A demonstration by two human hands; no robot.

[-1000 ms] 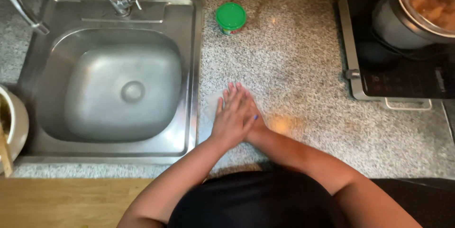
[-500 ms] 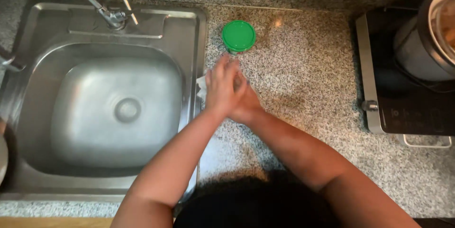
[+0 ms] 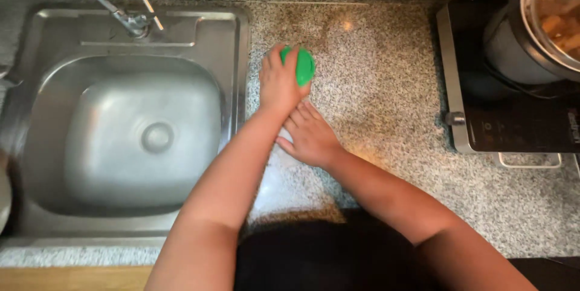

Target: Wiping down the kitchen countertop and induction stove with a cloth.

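1. Green lid (image 3: 305, 66), upper middle of the frame, on the speckled counter (image 3: 386, 67) just right of the sink (image 3: 121, 140).
2. Left hand (image 3: 281, 82) curled over the lid, fingers wrapped around its left edge, gripping it.
3. Right hand (image 3: 311, 137) just below, open and flat on the counter, fingers together, touching the left wrist.
4. Pot (image 3: 544, 25) on a black cooktop (image 3: 513, 122), upper right.
5. Tap (image 3: 130, 19), upper left.

— Where's the left hand (image 3: 279, 85)?
— Arm stretched forward, fingers curled shut around something (knuckles up), near the worktop's back edge.
— And the right hand (image 3: 311, 139)?
— Lies flat, fingers straight, just behind the left wrist, touching it.
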